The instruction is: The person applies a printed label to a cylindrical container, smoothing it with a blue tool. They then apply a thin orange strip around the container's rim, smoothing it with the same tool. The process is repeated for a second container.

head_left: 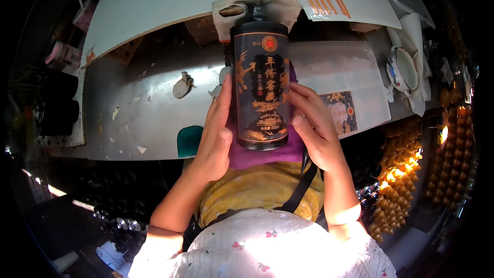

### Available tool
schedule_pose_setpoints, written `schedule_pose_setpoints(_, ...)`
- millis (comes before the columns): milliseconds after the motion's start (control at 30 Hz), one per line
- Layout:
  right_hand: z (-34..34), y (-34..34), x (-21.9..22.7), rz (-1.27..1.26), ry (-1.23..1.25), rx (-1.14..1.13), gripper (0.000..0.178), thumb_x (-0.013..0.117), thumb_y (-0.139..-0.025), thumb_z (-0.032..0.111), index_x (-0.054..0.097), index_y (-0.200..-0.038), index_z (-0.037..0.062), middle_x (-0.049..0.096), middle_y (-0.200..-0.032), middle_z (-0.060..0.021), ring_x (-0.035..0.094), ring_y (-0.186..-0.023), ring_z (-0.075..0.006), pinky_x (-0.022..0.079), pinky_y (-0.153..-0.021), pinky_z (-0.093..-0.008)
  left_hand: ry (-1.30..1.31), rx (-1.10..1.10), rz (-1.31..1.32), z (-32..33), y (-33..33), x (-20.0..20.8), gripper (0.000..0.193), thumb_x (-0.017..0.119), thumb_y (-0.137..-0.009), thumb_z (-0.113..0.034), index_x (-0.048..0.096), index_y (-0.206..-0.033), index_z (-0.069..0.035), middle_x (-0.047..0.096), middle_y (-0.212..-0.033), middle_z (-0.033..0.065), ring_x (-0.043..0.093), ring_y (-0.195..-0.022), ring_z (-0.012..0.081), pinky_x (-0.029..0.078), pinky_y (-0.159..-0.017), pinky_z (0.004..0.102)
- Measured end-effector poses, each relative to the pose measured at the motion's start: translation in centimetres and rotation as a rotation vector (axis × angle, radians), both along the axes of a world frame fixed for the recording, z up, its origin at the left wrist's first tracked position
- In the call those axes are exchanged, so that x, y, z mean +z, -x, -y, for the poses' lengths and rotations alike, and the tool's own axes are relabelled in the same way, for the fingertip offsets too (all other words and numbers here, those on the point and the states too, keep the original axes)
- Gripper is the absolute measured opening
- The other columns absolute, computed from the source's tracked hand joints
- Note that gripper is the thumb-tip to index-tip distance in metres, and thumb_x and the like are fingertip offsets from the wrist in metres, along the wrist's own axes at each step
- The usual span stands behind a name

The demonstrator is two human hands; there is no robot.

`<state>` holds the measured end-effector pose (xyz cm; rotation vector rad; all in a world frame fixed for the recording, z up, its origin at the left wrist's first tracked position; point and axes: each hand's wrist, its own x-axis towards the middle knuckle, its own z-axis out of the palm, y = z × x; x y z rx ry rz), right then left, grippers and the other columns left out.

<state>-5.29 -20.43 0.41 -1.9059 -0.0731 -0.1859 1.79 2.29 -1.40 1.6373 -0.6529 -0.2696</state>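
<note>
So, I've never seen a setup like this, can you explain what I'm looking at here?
No machine here, just a person's left hand and right hand, both bare. The picture comes from a wide fisheye camera on that person's head, looking down, so straight edges bend. A dark bottle with gold decoration is held between their fingers; purple cloth shows beneath it. On the metal bench, a teal rounded piece sits at the near edge, left of the bottle, and a patterned sheet shows to the right.
</note>
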Motion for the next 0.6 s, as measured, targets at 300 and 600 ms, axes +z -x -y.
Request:
schedule_pose_setpoints(300,-0.61,-0.13,-0.3,-0.033,-0.09,0.0,0.056,0.073,-0.093,0.015,0.054,-0.143,-0.0023,0.05,-0.144,-0.0123,0.049,-0.084,-0.0071,0.039,-0.062,-0.017,-0.049,0.055,0.069,0.44,0.4,0.4,0.079,0.037,-0.108,-0.045,0.006,-0.162,0.004,0.034,-0.156,0.0289,0.037,-0.143,0.0392,0.024,-0.119,0.0444)
schedule_pose_setpoints(600,-0.64,-0.12,0.04,-0.04,-0.016,-0.01,0.065,0.075,-0.09,0.019,0.051,-0.148,0.0003,0.054,-0.143,-0.0119,0.051,-0.082,-0.0068,0.038,-0.061,-0.0162,-0.006,0.083,0.082,0.61,0.4,0.34,0.081,0.037,-0.106,-0.047,0.008,-0.161,0.006,0.036,-0.153,0.0297,0.04,-0.137,0.0407,0.025,-0.117,0.0471)
